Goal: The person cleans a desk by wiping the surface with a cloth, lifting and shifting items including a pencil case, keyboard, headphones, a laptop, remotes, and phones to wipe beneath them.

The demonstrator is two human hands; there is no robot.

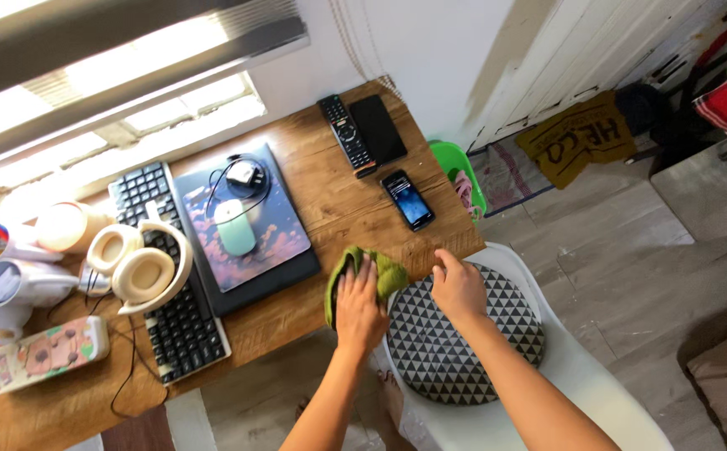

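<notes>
At desk (330,209) front edge, L hand (358,311) lies palm-down w/ fingers spread flat on green cloth (384,271), pressing it to the wood; not clenched, no pinch visible. Cloth is bunched, partly under the hand, sitting at the desk edge just left of R hand. R hand (457,288) rests at the desk's front corner, fingers curled loosely over the edge, grasping nothing that can be seen; its wrist passes over the cushion (464,351). Cushion: round, black-and-white triangle pattern, lying on white chair (581,376) pulled close to desk. Behind cloth, approx. mid-desk: dark laptop (288,267), closed, w/ cloud-print mousepad (280,221) on top; pale green mouse (235,227) on pad, and a small black charger (242,175) w/ coiled cable at pad's far end. Left of laptop: black keyboard (175,326), cream headphones (142,271) lying across it. Far left: mugs (12,284) holding pens, and a patterned case (46,355) near the front edge. Far right corner of desk: black remote (345,132) beside a dark phone (378,127), screen off; a 2nd phone (408,199), screen lit, lies nearer R hand but well apart from it. Beyond desk, on floor: green basket (464,171), yellow mat (581,138) by white door.
</notes>
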